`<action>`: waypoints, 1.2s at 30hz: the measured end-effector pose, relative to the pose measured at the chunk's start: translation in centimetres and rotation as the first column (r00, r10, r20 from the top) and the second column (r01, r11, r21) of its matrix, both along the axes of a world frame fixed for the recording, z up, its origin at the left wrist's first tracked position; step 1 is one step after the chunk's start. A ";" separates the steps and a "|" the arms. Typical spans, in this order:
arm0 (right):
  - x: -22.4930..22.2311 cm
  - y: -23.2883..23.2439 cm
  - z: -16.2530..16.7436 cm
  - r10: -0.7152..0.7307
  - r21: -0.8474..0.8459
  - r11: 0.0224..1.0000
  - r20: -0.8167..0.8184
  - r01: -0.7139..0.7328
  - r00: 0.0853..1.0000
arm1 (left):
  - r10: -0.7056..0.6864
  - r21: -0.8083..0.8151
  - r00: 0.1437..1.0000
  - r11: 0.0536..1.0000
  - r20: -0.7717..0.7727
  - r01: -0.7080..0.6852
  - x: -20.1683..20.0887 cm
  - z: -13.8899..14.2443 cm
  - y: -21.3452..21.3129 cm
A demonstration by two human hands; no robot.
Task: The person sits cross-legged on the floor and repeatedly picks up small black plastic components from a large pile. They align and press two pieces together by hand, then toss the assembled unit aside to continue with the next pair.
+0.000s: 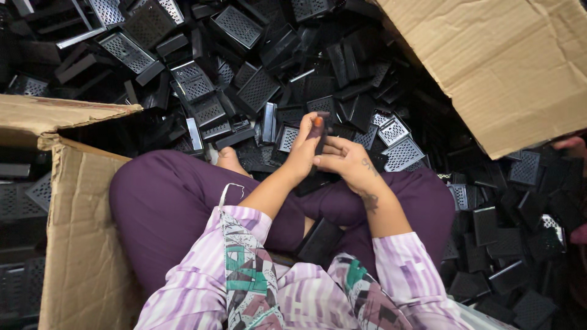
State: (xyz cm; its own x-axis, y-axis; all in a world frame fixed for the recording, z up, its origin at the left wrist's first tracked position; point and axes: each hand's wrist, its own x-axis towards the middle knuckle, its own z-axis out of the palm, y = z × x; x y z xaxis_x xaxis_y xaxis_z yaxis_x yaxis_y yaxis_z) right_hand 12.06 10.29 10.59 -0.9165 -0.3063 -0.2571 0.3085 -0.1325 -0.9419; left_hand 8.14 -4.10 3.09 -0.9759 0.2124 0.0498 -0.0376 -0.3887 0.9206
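Both hands, left hand (304, 153) and right hand (343, 160), are gripping one small black plastic piece (320, 131). Perforated black pieces (257, 85) are crowding twelve o'clock; cardboard boxes (85, 244) are hemming nine and two o'clock.

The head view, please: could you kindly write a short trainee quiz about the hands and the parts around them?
1. True or false: both hands hold one small black part.
2. What lies heaped on the floor? A) black perforated parts B) red bottles C) white plates
3. Which material are the boxes at the left and upper right?

Key: 1 true, the left hand and right hand meet on it. 2 A, the pile. 3 cardboard: left box, right box.
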 end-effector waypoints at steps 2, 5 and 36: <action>0.4 0.1 0.2 0.001 -0.025 1.000 -0.047 -0.002 0.999 | -0.087 0.138 0.988 0.988 0.126 0.069 -0.3 0.2 -0.1; 1.4 -0.2 0.4 -0.015 -0.009 1.000 -0.063 0.014 0.998 | -0.181 0.265 0.947 0.958 0.265 0.109 -0.6 -0.3 -0.7; 1.4 -2.6 -1.4 0.024 0.445 0.744 -0.763 0.498 0.646 | -0.126 -0.309 0.990 0.946 -0.070 0.099 1.1 4.5 -1.3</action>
State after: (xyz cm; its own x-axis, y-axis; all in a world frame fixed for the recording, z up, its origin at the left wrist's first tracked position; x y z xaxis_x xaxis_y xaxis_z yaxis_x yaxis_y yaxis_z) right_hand 13.46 7.65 9.14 -0.8932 -0.0783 0.4428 -0.4119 0.5375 -0.7358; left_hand 9.24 -5.45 7.63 -0.9394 0.3392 0.0496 0.0207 -0.0882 0.9959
